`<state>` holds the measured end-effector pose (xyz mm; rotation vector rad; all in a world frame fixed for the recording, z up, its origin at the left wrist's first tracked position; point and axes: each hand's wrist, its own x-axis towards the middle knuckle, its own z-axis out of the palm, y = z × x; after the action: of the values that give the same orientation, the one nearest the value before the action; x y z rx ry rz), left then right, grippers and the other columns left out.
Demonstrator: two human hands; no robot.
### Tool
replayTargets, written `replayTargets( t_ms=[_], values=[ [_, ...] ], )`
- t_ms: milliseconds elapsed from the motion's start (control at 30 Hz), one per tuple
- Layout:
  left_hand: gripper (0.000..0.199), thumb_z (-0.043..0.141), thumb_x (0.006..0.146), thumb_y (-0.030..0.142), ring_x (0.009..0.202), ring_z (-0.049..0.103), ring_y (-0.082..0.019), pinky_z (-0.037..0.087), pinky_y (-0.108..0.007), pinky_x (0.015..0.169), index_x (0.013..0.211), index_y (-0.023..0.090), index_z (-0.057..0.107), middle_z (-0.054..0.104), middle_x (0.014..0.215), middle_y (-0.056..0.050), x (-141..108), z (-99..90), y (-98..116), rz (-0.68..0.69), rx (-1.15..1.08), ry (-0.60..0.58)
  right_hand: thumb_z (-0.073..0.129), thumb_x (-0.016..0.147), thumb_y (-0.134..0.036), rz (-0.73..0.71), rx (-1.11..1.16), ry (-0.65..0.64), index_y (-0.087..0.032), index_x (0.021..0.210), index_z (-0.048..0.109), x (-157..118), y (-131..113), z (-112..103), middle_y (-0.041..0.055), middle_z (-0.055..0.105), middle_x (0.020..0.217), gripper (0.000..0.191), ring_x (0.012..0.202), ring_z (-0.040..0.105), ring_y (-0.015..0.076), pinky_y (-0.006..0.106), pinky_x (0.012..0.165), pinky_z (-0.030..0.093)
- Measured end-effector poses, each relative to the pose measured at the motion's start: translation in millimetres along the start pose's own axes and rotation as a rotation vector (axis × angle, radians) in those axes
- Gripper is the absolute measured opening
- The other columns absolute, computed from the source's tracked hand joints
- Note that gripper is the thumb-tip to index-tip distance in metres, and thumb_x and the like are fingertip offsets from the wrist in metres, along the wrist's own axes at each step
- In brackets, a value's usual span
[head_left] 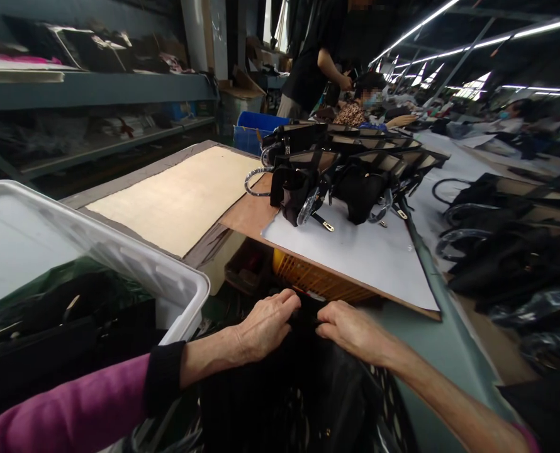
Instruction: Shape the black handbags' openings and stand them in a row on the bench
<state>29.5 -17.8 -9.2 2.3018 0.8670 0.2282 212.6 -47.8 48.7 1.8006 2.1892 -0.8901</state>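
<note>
Low in front of me is a black bag [303, 384], its dark fabric showing few details beyond a small gold-coloured fitting near the bottom. My left hand [268, 324] is closed with its fingers pinched on the bag's upper edge. Opposite it, my right hand [350, 330] grips the same edge with bent fingers, a short gap apart from the left. Ahead, several black handbags [303, 182] with plastic-wrapped handles and loose straps stand on white paper [355, 245] on the table.
At left stands a white plastic bin [185, 289] holding dark pieces. A cream sheet [180, 195] lies on the table, and a yellow crate [318, 277] sits beneath. More black bags [506, 245] crowd the right. Several people, one standing person [308, 69] among them, are farther back.
</note>
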Motion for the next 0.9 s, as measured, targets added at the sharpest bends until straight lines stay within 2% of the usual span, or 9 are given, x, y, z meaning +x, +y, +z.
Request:
replayTargets(
  t_ms=[200, 300, 433, 533, 733, 900],
  values=[
    [0.020, 0.047, 0.074, 0.011, 0.098, 0.052, -0.016, 0.041, -0.025, 0.086, 0.090, 0.019, 0.057, 0.052, 0.113, -0.002, 3, 11.4, -9, 0.040, -0.031, 0.033, 0.046, 0.076, -0.026, 0.000, -0.012, 0.011, -0.017, 0.053, 0.046, -2, 5, 4, -0.0021, 0.047, 0.058, 0.025, 0.061, 0.045, 0.0106, 0.023, 0.053, 0.025],
    [0.011, 0.049, 0.077, 0.016, 0.093, 0.054, -0.016, 0.043, -0.024, 0.082, 0.077, 0.018, 0.059, 0.054, 0.111, -0.002, 4, 13.4, -11, 0.021, -0.078, 0.044, 0.046, 0.076, -0.026, -0.008, -0.004, 0.006, -0.017, 0.052, 0.045, -1, 6, 4, -0.0030, 0.045, 0.056, 0.025, 0.058, 0.043, 0.0097, 0.022, 0.052, 0.024],
    [0.009, 0.049, 0.077, 0.016, 0.079, 0.055, -0.013, 0.043, -0.021, 0.072, 0.072, 0.017, 0.057, 0.058, 0.094, 0.000, 9, 15.9, -15, -0.028, -0.147, 0.103, 0.046, 0.077, -0.028, -0.016, -0.007, 0.000, -0.017, 0.053, 0.047, 2, 8, 5, -0.0033, 0.044, 0.055, 0.026, 0.057, 0.042, 0.0095, 0.022, 0.051, 0.023],
    [0.008, 0.048, 0.077, 0.015, 0.076, 0.054, -0.013, 0.041, -0.022, 0.069, 0.075, 0.017, 0.055, 0.059, 0.084, 0.000, 12, 19.3, -18, -0.043, -0.102, 0.102, 0.046, 0.077, -0.028, -0.022, -0.017, -0.019, -0.017, 0.054, 0.049, 4, 9, 6, -0.0036, 0.043, 0.054, 0.026, 0.054, 0.040, 0.0093, 0.023, 0.051, 0.023],
    [0.012, 0.041, 0.082, 0.017, 0.073, 0.053, -0.014, 0.041, -0.023, 0.067, 0.076, 0.016, 0.051, 0.056, 0.077, -0.003, 14, 25.5, -21, -0.012, -0.001, 0.092, 0.048, 0.078, -0.035, 0.013, -0.075, -0.028, -0.017, 0.057, 0.050, 5, 1, 2, 0.0001, 0.053, 0.064, 0.028, 0.066, 0.050, 0.0125, 0.023, 0.057, 0.028],
    [0.011, 0.041, 0.080, 0.016, 0.069, 0.052, -0.013, 0.039, -0.022, 0.063, 0.074, 0.017, 0.050, 0.055, 0.074, -0.001, 15, 27.0, -22, -0.026, 0.007, 0.117, 0.055, 0.075, -0.040, 0.101, -0.208, -0.054, -0.017, 0.063, 0.058, 9, -13, -3, 0.0061, 0.060, 0.073, 0.027, 0.077, 0.057, 0.0198, 0.025, 0.060, 0.032]
  ],
)
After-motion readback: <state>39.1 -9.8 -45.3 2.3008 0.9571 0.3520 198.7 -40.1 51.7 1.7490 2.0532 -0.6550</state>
